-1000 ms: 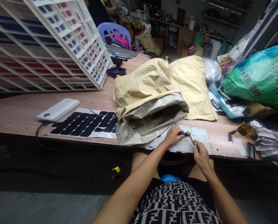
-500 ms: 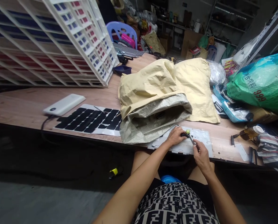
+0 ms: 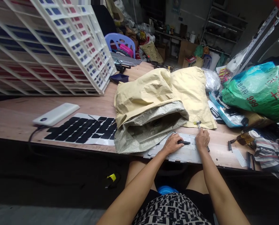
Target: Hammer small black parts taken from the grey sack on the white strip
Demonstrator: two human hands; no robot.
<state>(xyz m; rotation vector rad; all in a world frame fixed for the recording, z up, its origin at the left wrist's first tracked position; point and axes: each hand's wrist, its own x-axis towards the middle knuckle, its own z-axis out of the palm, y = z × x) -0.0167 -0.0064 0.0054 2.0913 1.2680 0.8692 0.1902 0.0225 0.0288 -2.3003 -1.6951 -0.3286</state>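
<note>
My left hand (image 3: pixel 172 143) is closed on a small black part (image 3: pixel 184 142), a short bar poking out to the right of its fingers. It rests on a pale flat board (image 3: pixel 188 155) at the table's front edge. My right hand (image 3: pixel 202 138), its fingers wrapped round the handle, holds a small hammer (image 3: pixel 197 122) with a yellow-and-silver head. The head points away from me, over the near edge of a cream sack. Just left of my left hand lies an open-mouthed sack (image 3: pixel 151 120), its grey lining showing and dark contents dimly visible inside.
At left are a sheet of black pieces (image 3: pixel 76 128), a white power bank (image 3: pixel 56 114) with a cable, and a large white crate (image 3: pixel 59 50). A second cream sack (image 3: pixel 191 90), a green bag (image 3: pixel 256 92), a brown bottle (image 3: pixel 246 137) and a striped cloth (image 3: pixel 269 153) lie to the right.
My right hand has swung the hammer away from the black part, forward and to the right. My left hand keeps the black part on the board. The view has shifted slightly.
</note>
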